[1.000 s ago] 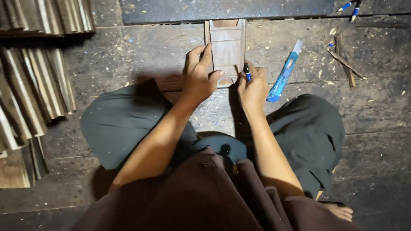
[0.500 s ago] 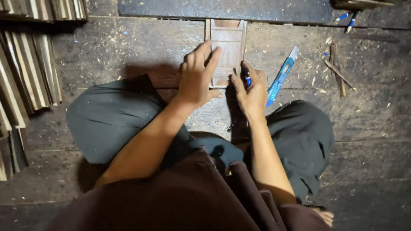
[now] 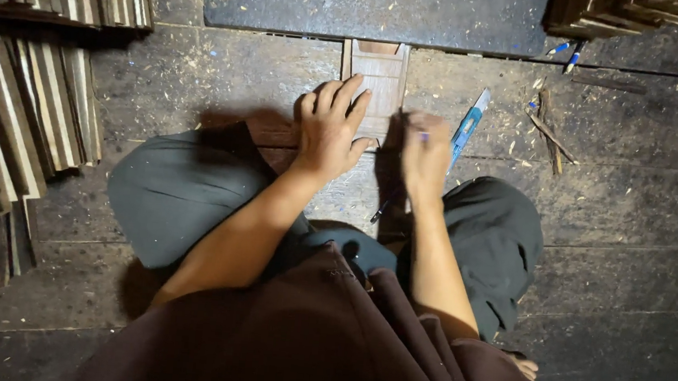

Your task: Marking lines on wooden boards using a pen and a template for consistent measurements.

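- Wooden piece [image 3: 380, 76]: narrow, box-like, lying on the plank floor [image 3: 640, 209] in front of your crossed legs, far end against the dark mat [image 3: 371, 5].
- Your left hand [image 3: 330, 128] lies flat, fingers spread, pressing its near end.
- Your right hand [image 3: 426, 153] is blurred beside it; grip unclear.
- Blue utility knife [image 3: 467, 126] lies just right of that hand.
- Wood strips [image 3: 27, 106] stacked left.

Person seen from above: dark maroon-brown top [image 3: 326, 336] fills the lower centre of the frame; dark grey-green trousers [image 3: 183, 193] spread left and right at mid-frame; forearms bare, with a bare foot [image 3: 521, 366] at lower right.
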